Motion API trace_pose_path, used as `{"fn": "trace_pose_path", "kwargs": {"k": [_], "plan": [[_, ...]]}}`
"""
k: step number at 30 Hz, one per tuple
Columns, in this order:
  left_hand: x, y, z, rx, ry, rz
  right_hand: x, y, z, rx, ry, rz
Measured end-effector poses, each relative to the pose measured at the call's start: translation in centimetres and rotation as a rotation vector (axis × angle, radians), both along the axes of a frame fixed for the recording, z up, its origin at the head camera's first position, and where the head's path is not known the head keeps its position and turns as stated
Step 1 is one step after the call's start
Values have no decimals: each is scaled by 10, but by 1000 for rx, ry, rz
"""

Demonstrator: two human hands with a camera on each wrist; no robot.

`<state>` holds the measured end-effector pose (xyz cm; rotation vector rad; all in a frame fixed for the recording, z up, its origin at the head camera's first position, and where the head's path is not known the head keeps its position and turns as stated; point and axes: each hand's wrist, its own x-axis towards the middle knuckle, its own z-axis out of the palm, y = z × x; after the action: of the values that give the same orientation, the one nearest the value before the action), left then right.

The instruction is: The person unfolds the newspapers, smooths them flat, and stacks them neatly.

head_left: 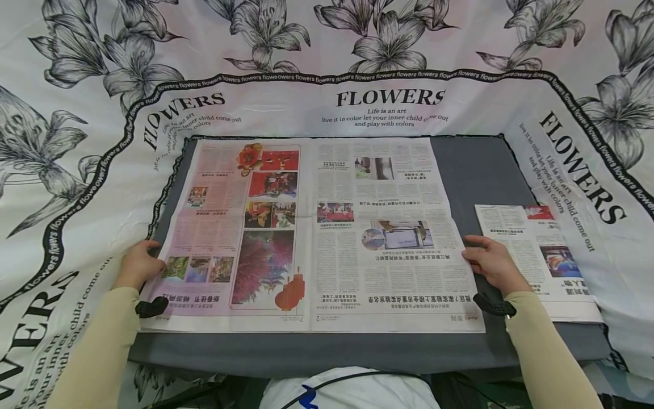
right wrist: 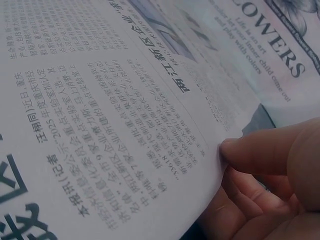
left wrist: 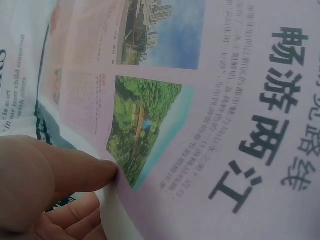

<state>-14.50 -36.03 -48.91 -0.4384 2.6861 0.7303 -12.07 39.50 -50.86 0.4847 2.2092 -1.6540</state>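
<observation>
An opened newspaper (head_left: 306, 238) lies spread over the dark grey middle of the table, its print upside down in the head view. My left hand (head_left: 138, 265) pinches its left edge; in the left wrist view the thumb (left wrist: 85, 170) lies on top of the page and the curled fingers are under it. At the opposite edge my right hand (head_left: 495, 264) pinches the paper too. The right wrist view shows that thumb (right wrist: 250, 152) on the sheet's upper face, with fingers curled beneath and the edge slightly lifted.
A smaller folded newspaper (head_left: 516, 255) lies to the right, partly behind my right hand and forearm. The tablecloth (head_left: 276, 108) is white with black flower prints and lettering around a grey centre (head_left: 470, 170). A black cable (head_left: 357, 375) crosses my clothing at the near edge.
</observation>
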Motion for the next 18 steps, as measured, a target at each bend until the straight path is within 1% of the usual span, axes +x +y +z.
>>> {"fn": "trace_pose_path", "kwargs": {"k": [3, 7, 11, 18], "plan": [[2, 3, 2, -2, -11, 23, 0, 0, -1, 2, -2, 2], [4, 5, 3, -6, -8, 27, 0, 0, -2, 27, -23, -5], [4, 7, 3, -11, -5, 33, 0, 1, -4, 53, -39, -24], [4, 7, 1, -22, -7, 55, 2, 2, -8, 49, -36, -35]]}}
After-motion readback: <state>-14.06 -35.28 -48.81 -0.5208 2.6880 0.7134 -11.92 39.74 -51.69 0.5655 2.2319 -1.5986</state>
